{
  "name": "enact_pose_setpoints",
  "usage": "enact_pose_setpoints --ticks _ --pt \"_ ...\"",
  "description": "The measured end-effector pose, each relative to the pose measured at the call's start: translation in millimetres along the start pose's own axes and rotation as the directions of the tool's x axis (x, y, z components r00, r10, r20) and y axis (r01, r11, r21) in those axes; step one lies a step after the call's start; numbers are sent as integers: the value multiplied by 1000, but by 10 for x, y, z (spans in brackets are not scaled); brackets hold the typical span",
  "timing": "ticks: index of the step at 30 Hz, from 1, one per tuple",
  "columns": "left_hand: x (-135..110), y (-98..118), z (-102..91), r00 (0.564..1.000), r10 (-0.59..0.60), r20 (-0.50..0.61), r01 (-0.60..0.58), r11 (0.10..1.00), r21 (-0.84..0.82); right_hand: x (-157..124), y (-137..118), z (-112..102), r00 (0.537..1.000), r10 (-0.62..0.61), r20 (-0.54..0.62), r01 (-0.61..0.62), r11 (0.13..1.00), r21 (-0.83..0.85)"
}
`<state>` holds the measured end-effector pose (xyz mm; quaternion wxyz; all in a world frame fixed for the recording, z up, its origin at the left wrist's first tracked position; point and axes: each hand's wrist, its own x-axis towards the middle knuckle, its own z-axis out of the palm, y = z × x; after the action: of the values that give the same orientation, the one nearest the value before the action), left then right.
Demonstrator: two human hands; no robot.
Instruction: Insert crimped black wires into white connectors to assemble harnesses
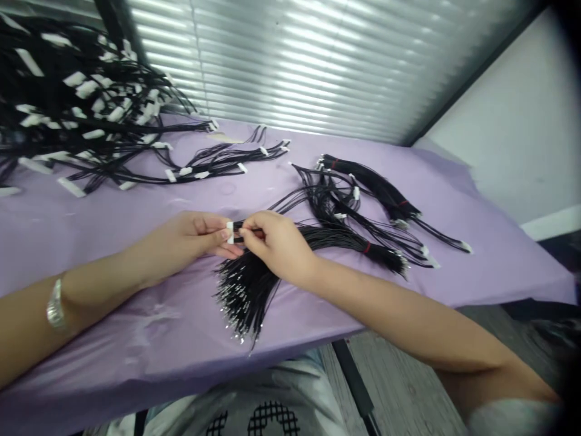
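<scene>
Between the fingertips of my left hand (204, 234) is a small white connector housing (230, 232), held upright. My right hand (281, 245) pinches thin black wires just beside the connector, some of which run into its right side. The wire ends in the pinch are too small to make out. Under my right hand lies a loose bundle of black wires (245, 284), its metal-tipped ends fanned out toward the table's front. A red tie (367, 247) binds the bundle's other end.
A large heap of black cables with white connectors (113, 115) fills the left back. Several finished-looking cables (218, 163) trail from it. Behind my right hand lie tangled wires (327, 200) and another tied bundle (372, 181). A purple cloth (172, 327) covers the table; blinds (295, 60) stand behind.
</scene>
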<state>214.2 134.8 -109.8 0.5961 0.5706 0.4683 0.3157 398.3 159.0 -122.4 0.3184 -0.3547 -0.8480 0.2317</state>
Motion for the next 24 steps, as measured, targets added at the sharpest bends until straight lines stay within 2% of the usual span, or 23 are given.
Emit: enact_pose_setpoints --ticks 3,5,8,9,12,14,18,20,24 --pt "12 -25 -10 1000 -17 -20 17 999 -29 24 -42 -45 999 -30 39 34 995 -93" --pt "2 -19 16 998 -19 -59 13 995 -95 28 -113 -127 993 -111 49 119 968 -220" --pt "-4 2 60 991 -6 -133 -31 962 -272 9 -149 -256 967 -253 -32 220 890 -400" --pt "2 5 65 990 -2 -144 -46 943 -330 5 -125 -279 963 -271 14 255 885 -390" --pt "16 8 63 986 -20 -165 -41 932 -360 13 -16 -282 891 -293 347 380 900 -216" --pt "10 11 60 985 -23 -170 -36 941 -335 24 29 -272 847 -262 463 363 921 -143" --pt "14 7 37 984 -34 -175 -32 932 -362 32 27 -288 832 -213 512 318 940 -127" --pt "29 -1 21 985 -52 -167 -17 921 -390 29 8 -297 844 -199 498 308 940 -146" --pt "41 -13 11 982 -76 -170 0 912 -409 23 -19 -306 895 -123 430 177 980 -88"
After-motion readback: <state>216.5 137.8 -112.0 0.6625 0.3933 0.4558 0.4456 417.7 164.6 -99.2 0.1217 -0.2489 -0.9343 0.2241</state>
